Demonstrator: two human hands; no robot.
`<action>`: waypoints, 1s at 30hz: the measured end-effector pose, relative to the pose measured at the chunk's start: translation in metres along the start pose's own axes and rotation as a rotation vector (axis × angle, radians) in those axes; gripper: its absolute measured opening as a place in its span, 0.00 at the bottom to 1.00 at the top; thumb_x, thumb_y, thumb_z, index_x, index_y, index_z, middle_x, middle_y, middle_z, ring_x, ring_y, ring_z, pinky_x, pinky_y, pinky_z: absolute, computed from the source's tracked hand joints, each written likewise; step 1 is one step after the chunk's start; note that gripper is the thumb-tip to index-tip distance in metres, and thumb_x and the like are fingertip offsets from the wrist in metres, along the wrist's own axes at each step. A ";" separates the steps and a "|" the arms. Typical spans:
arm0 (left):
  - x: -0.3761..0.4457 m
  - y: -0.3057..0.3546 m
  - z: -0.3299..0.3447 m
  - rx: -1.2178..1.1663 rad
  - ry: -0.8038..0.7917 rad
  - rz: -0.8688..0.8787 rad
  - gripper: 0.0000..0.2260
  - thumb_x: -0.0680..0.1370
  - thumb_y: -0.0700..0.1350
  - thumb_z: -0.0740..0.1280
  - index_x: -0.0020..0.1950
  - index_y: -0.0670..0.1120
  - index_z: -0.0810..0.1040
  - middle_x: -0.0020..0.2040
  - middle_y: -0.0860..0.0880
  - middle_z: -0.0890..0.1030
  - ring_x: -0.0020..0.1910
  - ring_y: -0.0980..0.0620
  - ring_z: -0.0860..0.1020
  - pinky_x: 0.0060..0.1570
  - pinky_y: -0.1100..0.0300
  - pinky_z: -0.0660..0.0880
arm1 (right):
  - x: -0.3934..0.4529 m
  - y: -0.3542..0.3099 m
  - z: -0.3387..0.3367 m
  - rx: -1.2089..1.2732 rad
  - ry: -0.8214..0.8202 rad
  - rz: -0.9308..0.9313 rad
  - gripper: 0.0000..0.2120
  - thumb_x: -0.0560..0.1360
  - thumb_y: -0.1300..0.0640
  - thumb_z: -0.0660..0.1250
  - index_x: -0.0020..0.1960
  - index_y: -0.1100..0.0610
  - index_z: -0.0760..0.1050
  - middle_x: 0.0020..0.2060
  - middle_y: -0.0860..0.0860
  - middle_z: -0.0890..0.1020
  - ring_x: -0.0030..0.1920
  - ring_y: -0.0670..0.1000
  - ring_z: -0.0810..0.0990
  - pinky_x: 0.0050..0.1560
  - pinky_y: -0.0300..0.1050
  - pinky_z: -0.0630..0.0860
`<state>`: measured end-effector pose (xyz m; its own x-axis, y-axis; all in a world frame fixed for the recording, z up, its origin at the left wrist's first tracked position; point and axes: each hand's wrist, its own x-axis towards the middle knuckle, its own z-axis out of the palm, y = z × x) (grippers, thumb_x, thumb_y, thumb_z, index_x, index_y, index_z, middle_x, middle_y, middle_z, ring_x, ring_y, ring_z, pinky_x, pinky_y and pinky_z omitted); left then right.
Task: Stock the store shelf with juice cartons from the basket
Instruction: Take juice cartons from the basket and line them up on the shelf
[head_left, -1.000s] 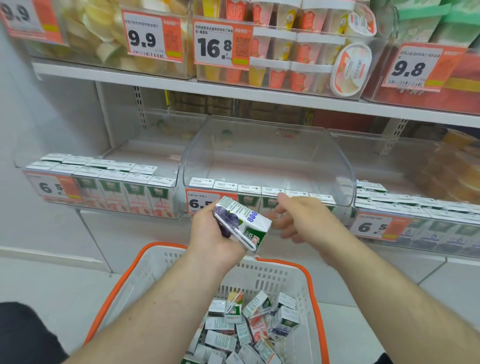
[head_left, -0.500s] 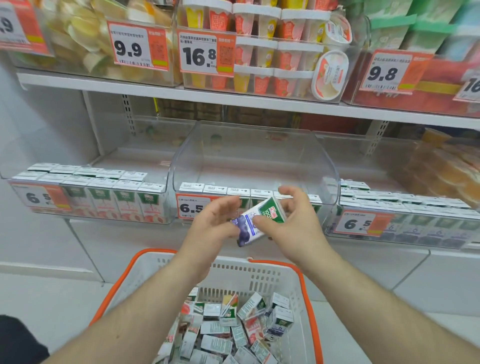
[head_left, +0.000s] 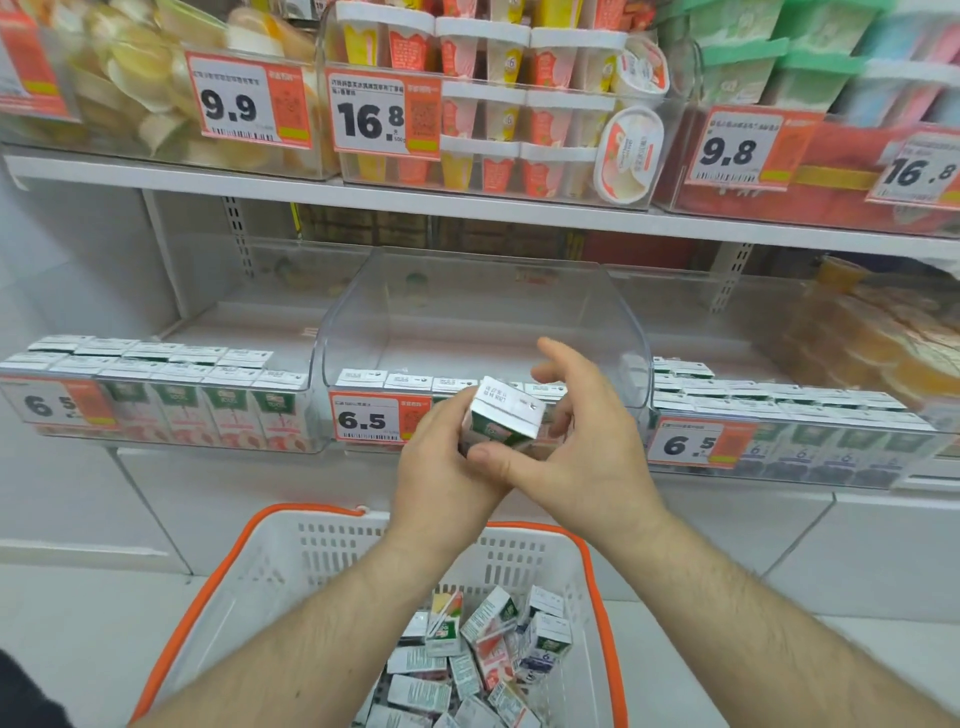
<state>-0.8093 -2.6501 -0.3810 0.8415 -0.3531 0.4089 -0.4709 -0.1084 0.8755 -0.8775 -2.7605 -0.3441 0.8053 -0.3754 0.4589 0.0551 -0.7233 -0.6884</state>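
We find both hands joined on one carton (head_left: 501, 421), held in front of the middle bin (head_left: 483, 317) and above the basket (head_left: 332, 551). The left hand (head_left: 441, 467) wraps its fingers round the lower body of the carton; the right hand (head_left: 576, 441) presses its thumb against the near face, with its remaining fingers spread loosely behind and above the carton, so we judge that hand to be steadying and turning, not bearing the weight. The carton stands with its folded white top uppermost and tilted toward us, which we take as squaring it up to match the row (head_left: 415, 382) already standing along the front of the bin. That row sits hard against the front wall, leaving bare floor behind it, the likely place for this one. The print on the carton top is too small to read; a green panel with a red-and-white logo shows on its side, brand illegible. The tag (head_left: 379, 418) on the middle bin reads 6.5, as do those on the left bin (head_left: 156, 395) and the right bin (head_left: 779, 415), both partly stocked with similar cartons. On the upper shelf (head_left: 208, 182) we read tags of 9.9, 16.8, 9.8 and a further 16.8. The basket, white with an orange rim, holds a loose heap of cartons (head_left: 478, 654) awaiting shelving, so much of the work remains.
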 end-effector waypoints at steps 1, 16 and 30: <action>0.002 0.002 0.002 0.022 0.008 0.009 0.15 0.64 0.54 0.72 0.50 0.57 0.79 0.46 0.57 0.81 0.48 0.56 0.79 0.46 0.54 0.78 | -0.001 0.001 0.000 -0.009 0.040 -0.002 0.49 0.57 0.35 0.77 0.73 0.44 0.64 0.55 0.34 0.70 0.45 0.37 0.69 0.53 0.41 0.74; 0.038 0.042 0.101 0.107 -0.062 0.153 0.31 0.70 0.46 0.75 0.72 0.50 0.71 0.62 0.54 0.76 0.63 0.54 0.72 0.59 0.61 0.71 | 0.042 0.029 -0.078 -0.107 0.387 0.117 0.06 0.70 0.49 0.68 0.46 0.49 0.77 0.39 0.45 0.81 0.42 0.49 0.79 0.45 0.49 0.77; 0.077 0.033 0.172 0.804 -0.316 0.162 0.34 0.81 0.57 0.55 0.80 0.47 0.42 0.81 0.48 0.42 0.76 0.48 0.59 0.70 0.52 0.60 | 0.130 0.172 -0.155 -0.628 0.090 0.329 0.22 0.79 0.44 0.60 0.70 0.50 0.70 0.66 0.51 0.74 0.61 0.56 0.76 0.56 0.50 0.74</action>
<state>-0.8051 -2.8404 -0.3648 0.6914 -0.6487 0.3180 -0.7224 -0.6141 0.3180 -0.8550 -3.0231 -0.3156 0.6687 -0.6581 0.3460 -0.5543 -0.7514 -0.3579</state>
